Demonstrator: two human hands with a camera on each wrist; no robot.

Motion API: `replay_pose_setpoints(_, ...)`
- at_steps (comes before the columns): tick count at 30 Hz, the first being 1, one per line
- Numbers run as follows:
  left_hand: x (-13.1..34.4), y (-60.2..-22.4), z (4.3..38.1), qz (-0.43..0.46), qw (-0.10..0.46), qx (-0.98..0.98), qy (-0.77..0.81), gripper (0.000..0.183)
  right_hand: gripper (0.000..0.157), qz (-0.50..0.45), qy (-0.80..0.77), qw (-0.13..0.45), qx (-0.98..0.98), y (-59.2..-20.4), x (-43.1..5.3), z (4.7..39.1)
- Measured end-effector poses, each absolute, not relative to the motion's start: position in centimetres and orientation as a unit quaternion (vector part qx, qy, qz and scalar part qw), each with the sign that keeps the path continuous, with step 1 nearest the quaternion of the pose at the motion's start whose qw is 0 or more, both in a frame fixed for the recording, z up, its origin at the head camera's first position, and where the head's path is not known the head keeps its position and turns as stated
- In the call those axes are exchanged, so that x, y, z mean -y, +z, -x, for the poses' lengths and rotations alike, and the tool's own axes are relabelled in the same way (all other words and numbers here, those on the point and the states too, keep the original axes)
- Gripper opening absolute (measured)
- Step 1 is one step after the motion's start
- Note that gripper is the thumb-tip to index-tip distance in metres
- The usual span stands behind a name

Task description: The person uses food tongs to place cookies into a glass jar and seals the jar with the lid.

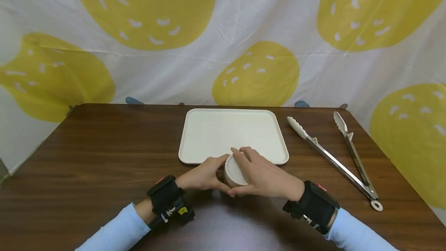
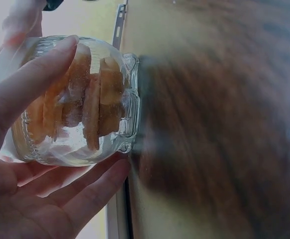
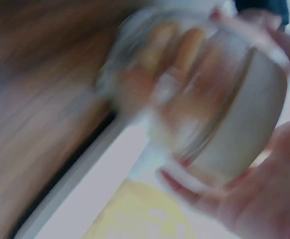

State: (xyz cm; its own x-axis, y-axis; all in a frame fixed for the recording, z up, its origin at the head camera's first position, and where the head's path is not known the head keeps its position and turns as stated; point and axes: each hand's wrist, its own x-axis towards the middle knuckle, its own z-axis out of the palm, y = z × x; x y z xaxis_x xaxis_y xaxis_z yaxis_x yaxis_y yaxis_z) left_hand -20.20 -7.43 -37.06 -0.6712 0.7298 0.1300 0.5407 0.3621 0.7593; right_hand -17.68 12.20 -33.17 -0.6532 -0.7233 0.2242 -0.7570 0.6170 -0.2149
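Note:
A small clear glass jar (image 2: 70, 144) with a pale lid (image 1: 234, 171) is in front of me, just on the near side of the white tray (image 1: 230, 131). Flat orange-brown pieces, like biscuits, show through the glass in the left wrist view. My left hand (image 1: 205, 174) grips the jar's body from the left, thumb along one side and fingers on the other. From above and the right, my right hand (image 1: 266, 173) holds the lid (image 3: 246, 119), fingers and thumb spread round its edge. The right wrist view is blurred.
Long metal tongs (image 1: 338, 164) with pale scalloped tips lie spread on the right of the dark wooden table (image 1: 104, 165). Behind the table's far edge hangs a white cloth (image 1: 167, 73) with yellow shapes. Each wrist carries a black camera strap.

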Motion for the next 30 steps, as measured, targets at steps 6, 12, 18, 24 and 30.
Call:
replay_pose_setpoints(6,7.3,-37.0,20.1,-0.387,0.115,-0.816,0.414,0.087,0.084,-0.464,0.15,0.047,0.871,-33.7,-13.2,19.2)
replay_pose_setpoints(12,7.3,-37.0,20.0,-0.387,0.106,-0.817,0.415,0.087,0.071,-0.46,0.141,0.099,0.871,-34.5,-13.0,19.2)
replay_pose_setpoints(18,7.2,-37.0,19.9,-0.386,0.09,-0.827,0.4,0.087,0.07,-0.423,0.135,0.133,0.886,-34.9,-12.4,18.3)
replay_pose_setpoints(24,7.1,-37.2,19.9,-0.378,0.092,-0.825,0.409,0.08,0.069,-0.362,0.13,0.19,0.903,-35.2,-11.4,17.2)
replay_pose_setpoints(30,7.1,-37.1,19.9,-0.374,0.092,-0.826,0.412,0.076,0.07,-0.304,0.12,0.226,0.917,-35.4,-10.6,16.6)
